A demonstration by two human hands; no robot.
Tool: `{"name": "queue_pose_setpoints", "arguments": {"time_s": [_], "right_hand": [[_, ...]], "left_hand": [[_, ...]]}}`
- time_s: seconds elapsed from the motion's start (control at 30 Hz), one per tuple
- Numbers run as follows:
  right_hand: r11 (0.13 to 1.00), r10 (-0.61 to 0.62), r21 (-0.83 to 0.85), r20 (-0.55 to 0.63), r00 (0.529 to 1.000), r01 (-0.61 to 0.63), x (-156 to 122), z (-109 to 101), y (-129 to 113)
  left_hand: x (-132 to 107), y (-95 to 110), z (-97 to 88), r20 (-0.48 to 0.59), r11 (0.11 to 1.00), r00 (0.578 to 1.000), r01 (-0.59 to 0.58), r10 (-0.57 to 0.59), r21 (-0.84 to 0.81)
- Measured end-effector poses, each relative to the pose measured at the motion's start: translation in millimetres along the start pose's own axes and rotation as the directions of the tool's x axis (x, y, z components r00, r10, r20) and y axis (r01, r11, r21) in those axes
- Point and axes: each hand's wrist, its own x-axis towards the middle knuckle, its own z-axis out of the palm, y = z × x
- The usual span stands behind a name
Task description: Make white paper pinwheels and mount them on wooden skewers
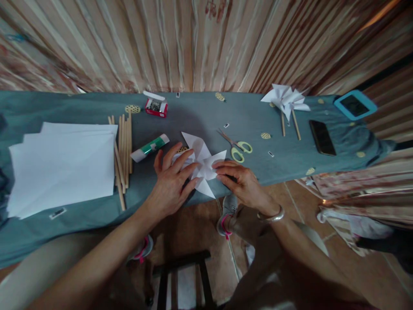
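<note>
A white paper pinwheel with folded pointed blades lies near the table's front edge, under both my hands. My left hand rests over its left side with fingers spread, the fingertips touching the paper and covering part of a blade. From the right, my right hand pinches the right blade between thumb and fingers. Just beyond the right fingers are scissors with pale green handles, their blades apart. A green and white glue stick lies beside my left hand.
At the left are white paper sheets and several wooden sticks. A red box of small metal pieces stands open at the back. Farther right lie pinwheels on sticks, a black phone and a blue-framed device. A curtain hangs behind.
</note>
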Motion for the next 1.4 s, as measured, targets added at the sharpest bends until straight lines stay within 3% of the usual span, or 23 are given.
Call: {"name": "queue_pose_setpoints", "arguments": {"time_s": [0.63,1.17,1.4], "right_hand": [[0.967,0.255,0.006,-0.063,0.965,-0.255,22.8,14.1,-2.3],[0.962,0.268,-0.035,-0.060,0.962,-0.270,27.6,14.0,-4.9],[0.956,0.285,-0.056,-0.054,0.957,-0.288,29.2,14.1,-5.7]], "left_hand": [[4.4,-2.9,-8.6,0.023,0.996,0.996,0.091,-0.091,-0.008],[5.5,-5.6,0.5,0.012,0.995,0.995,0.095,-0.095,-0.005],[9.1,-1.7,-0.1,0.080,0.995,0.993,0.092,-0.090,-0.026]]}}
